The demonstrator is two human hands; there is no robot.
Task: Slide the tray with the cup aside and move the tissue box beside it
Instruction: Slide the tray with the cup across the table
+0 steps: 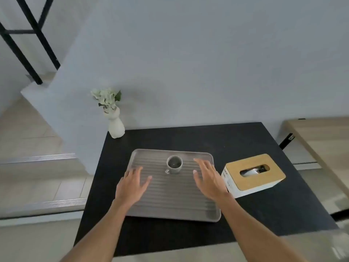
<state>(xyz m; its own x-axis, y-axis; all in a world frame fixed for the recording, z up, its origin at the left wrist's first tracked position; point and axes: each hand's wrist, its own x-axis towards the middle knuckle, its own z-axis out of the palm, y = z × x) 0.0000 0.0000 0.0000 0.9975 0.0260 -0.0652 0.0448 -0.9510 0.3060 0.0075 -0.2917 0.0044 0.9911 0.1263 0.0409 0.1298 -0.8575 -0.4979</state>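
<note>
A grey ribbed tray [170,199] lies in the middle of a black table [264,214]. On the tray's far half stands a small grey cup [174,164] with dark liquid, its handle pointing toward me. My left hand [132,184] hovers over the tray's left side, fingers spread. Over the tray's right side my right hand [208,177] is held the same way, holding nothing. To the right of the tray sits a white tissue box [253,175] with a wooden lid, a tissue showing in its slot.
A white vase with pale flowers [114,118] stands at the table's far left corner, against the grey wall. A wooden table [321,140] is off to the right. Steps with metal edging run along the left.
</note>
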